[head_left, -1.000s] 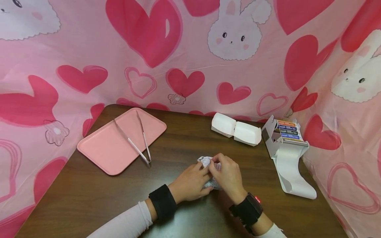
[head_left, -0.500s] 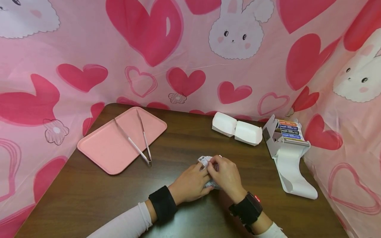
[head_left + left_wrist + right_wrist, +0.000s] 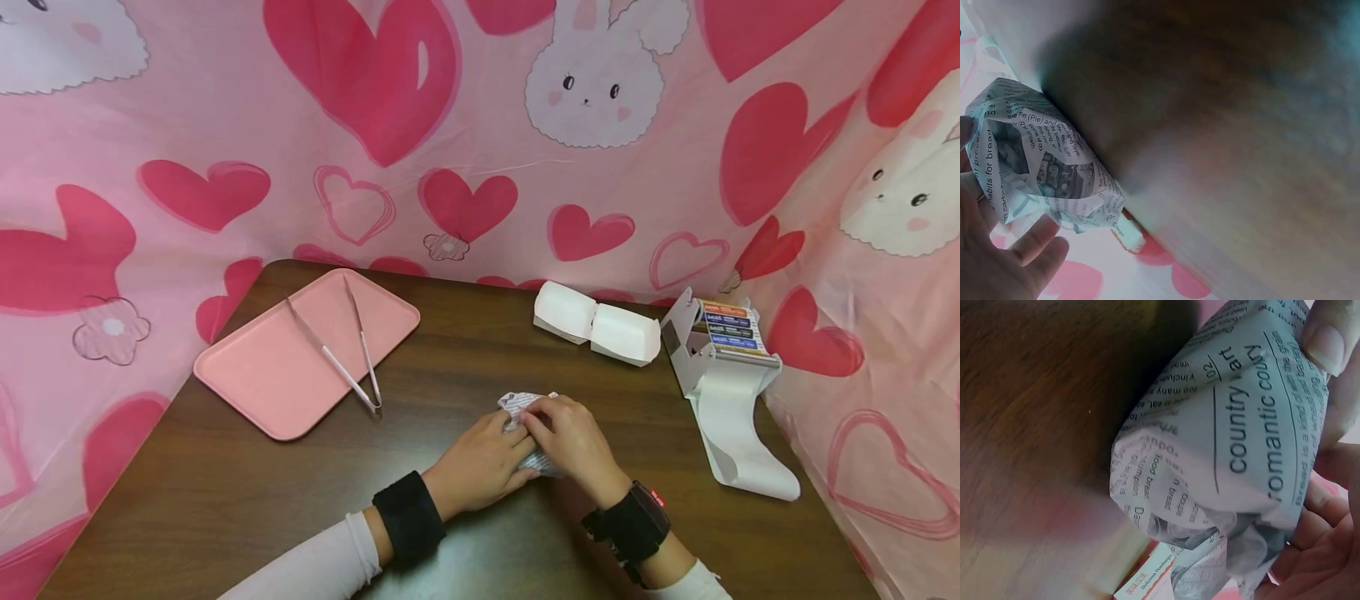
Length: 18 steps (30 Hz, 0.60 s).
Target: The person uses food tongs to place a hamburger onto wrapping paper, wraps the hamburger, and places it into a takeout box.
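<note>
A crumpled bundle of newsprint-patterned wrapping paper [image 3: 517, 402] stands on the table between both hands; whatever is inside is hidden. My left hand [image 3: 480, 458] holds its left side, fingers across the paper and thumb toward the front. From above, my right hand [image 3: 573, 442] pinches the paper at its top right with thumb and index finger. Printed text and grey pictures cover the folded paper [image 3: 1060, 156] in the left wrist view. A fingertip presses the upper edge of the paper [image 3: 1229, 431] in the right wrist view.
Metal tongs [image 3: 337, 367] lie partly across a pink tray [image 3: 262, 375] at the left. An opened white food box [image 3: 626, 333] sits at the back right. Beyond it, a sticker dispenser [image 3: 723, 333] has a white strip [image 3: 742, 450] trailing over the table.
My right hand and wrist have shifted slightly, with thumb and index finger still at the paper's top. The left hand stays almost where it was.
</note>
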Tool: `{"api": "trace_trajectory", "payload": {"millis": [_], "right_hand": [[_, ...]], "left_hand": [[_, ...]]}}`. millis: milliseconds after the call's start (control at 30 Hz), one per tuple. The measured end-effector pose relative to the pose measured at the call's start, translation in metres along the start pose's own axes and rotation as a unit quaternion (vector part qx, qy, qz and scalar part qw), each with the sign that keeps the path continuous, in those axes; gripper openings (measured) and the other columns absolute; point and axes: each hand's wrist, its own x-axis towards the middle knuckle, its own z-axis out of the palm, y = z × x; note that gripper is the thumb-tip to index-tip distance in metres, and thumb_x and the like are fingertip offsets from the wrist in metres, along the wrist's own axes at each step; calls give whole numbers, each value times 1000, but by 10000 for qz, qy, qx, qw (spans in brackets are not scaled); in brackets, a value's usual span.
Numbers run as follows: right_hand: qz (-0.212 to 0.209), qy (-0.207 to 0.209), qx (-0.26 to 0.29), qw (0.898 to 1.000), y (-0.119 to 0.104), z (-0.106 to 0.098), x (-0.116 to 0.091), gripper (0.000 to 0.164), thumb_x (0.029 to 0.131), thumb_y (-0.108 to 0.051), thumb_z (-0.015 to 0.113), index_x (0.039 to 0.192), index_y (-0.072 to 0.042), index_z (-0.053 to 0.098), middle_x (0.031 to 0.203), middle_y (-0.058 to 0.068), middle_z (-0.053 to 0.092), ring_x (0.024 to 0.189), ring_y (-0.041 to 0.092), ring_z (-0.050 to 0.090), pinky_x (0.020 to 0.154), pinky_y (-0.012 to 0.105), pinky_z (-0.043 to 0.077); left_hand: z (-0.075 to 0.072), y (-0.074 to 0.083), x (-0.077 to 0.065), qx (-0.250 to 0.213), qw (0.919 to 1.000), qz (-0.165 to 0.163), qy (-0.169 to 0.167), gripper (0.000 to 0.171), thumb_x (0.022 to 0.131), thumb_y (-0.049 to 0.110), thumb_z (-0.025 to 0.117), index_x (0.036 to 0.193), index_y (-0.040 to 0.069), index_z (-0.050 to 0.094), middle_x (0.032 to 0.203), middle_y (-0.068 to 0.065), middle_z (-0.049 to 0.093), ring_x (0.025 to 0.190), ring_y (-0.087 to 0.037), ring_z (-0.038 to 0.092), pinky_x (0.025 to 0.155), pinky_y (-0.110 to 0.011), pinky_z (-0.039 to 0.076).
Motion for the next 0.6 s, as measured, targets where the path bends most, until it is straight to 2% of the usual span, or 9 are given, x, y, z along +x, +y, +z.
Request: {"api": "trace_trajectory", "payload": {"millis": [100,233,367,500,600], "right_hand": [[-1,-96,88,9999,3,-1,0,13,90,-23,77,98,-13,79,94,1,73,87,21,65,80,42,54],[-66,-174,129,9997,4,-1,1,13,90,-25,78,98,-15,79,91,-3,73,85,17,63,78,39,52],[-235,-236,156,9993,5,-2,1,9,93,-18,74,98,-12,79,90,-4,73,85,16,63,78,40,53],[-384,-502,154,9979,7,-5,-1,16,93,-3,70,107,-8,77,102,5,74,98,24,66,91,48,53],[-454,-787,21,9959,8,-7,-3,26,92,2,68,115,-7,75,114,10,72,111,31,63,100,56,47]], "left_hand": [[0,0,1,99,9999,-20,38,55,104,57,43,142,20,55,142,4,58,117,-25,52,108,-41,39],[-3,-1,0,161,9998,-26,60,52,103,59,43,138,24,59,139,7,60,118,-25,51,109,-43,38],[-3,0,-1,248,9997,-40,69,53,102,60,42,138,25,60,139,8,60,119,-26,52,109,-43,38],[-2,0,-3,463,9988,-40,137,55,103,61,40,143,27,58,142,8,58,125,-25,53,109,-43,39],[-2,-1,-4,569,9981,-26,218,55,103,61,39,143,29,57,141,7,58,128,-22,52,109,-43,39]]}}
